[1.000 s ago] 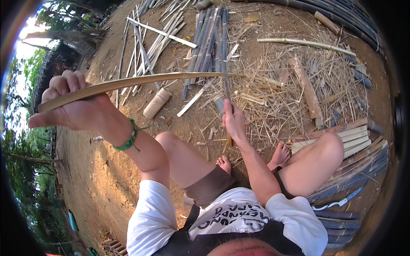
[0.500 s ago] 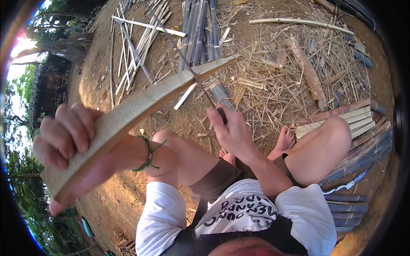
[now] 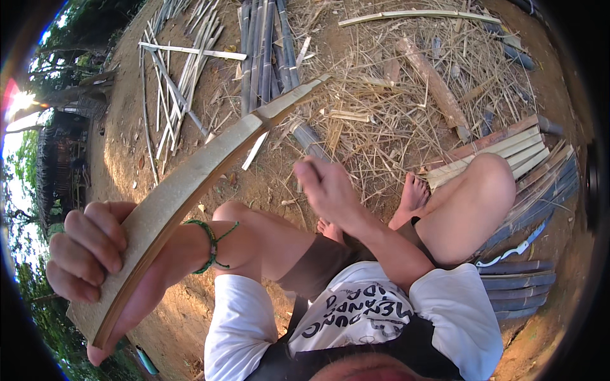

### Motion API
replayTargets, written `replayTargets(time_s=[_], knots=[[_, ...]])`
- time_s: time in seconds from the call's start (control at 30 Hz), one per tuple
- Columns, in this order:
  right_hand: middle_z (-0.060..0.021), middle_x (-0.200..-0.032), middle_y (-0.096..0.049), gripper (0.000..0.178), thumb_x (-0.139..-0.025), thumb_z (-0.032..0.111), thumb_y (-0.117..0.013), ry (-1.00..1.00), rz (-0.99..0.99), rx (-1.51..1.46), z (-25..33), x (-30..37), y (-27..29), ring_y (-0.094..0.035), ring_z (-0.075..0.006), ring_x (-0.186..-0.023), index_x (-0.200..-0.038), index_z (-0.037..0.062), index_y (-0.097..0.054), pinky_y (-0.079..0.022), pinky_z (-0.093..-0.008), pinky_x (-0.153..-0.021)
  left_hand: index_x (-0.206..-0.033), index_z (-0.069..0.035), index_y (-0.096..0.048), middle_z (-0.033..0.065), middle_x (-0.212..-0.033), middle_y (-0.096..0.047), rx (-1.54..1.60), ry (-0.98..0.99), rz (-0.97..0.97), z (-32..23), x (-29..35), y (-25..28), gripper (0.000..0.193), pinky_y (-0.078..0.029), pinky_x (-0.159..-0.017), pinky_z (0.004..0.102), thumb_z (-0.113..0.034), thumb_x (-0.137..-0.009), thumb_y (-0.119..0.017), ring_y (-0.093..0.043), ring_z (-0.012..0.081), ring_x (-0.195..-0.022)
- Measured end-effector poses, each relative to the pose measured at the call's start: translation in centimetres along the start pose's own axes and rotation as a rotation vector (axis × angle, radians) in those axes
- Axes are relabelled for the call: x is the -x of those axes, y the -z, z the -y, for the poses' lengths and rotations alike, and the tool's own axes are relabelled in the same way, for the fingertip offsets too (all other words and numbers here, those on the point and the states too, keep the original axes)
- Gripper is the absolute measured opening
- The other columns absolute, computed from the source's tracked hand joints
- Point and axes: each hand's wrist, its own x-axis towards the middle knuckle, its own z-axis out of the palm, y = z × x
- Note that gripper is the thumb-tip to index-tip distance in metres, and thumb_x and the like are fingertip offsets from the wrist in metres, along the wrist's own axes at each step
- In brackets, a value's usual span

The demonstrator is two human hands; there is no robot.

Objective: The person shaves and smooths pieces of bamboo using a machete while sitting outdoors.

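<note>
Tipped steeper now, the bamboo strip (image 3: 190, 165) slants from near left to far right! Likely light, springy, best gripped at its wide near end, where left hand (image 3: 89, 247) clamps it, fingers wrapped; right hand (image 3: 330, 193) has fingers curled tight, contents hidden.

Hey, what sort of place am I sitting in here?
Probably an outdoor bamboo-working yard: dark bamboo lengths lie in a bundle on bare earth, pale shavings litter the ground, and trees stand along the left side.
</note>
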Motion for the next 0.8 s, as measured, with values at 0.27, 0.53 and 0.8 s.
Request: replayTargets(time_s=[0.27, 0.53, 0.8], knots=[[-0.0039, -0.05, -0.053, 0.065, -0.097, 0.064, -0.041, -0.283, -0.057, -0.053, -14.0, -5.9, 1.5, -0.055, -0.0193, -0.045, -0.069, 0.0075, -0.058, -0.041, -0.0391, -0.045, -0.064, -0.014, -0.045, -0.0038, -0.059, -0.037, 0.108, 0.056, -0.02, 0.2, -1.1, 0.3, 0.076, -0.029, -0.05, 0.0225, -0.088, -0.061, -0.064, -0.038, 0.0097, -0.053], [-0.0002, -0.048, -0.046, 0.067, -0.097, 0.065, -0.04, 0.216, -0.099, 0.242, -5.8, -3.4, -0.8, -0.043, -0.0143, -0.041, -0.061, 0.0098, -0.053, -0.029, -0.0319, -0.039, -0.063, -0.015, -0.044, -0.0025, -0.059, -0.038, 0.002, -0.018, -0.117, 0.1, -1.5, 3.6, 0.078, -0.03, -0.046, 0.0227, -0.093, -0.066, -0.048, -0.037, 0.009, -0.049], [0.0069, -0.047, -0.036, 0.066, -0.097, 0.066, -0.039, -0.736, -0.202, 0.244, -22.0, -8.7, 5.4, -0.027, -0.007, -0.037, -0.055, 0.0153, -0.04, -0.021, -0.0271, -0.035, -0.061, -0.015, -0.044, -0.003, -0.058, -0.036, 0.033, 0.019, -0.114, 0.1, -1.9, 4.3, 0.072, -0.027, -0.049, 0.0238, -0.083, -0.062, -0.067, -0.031, 0.0098, -0.049]])
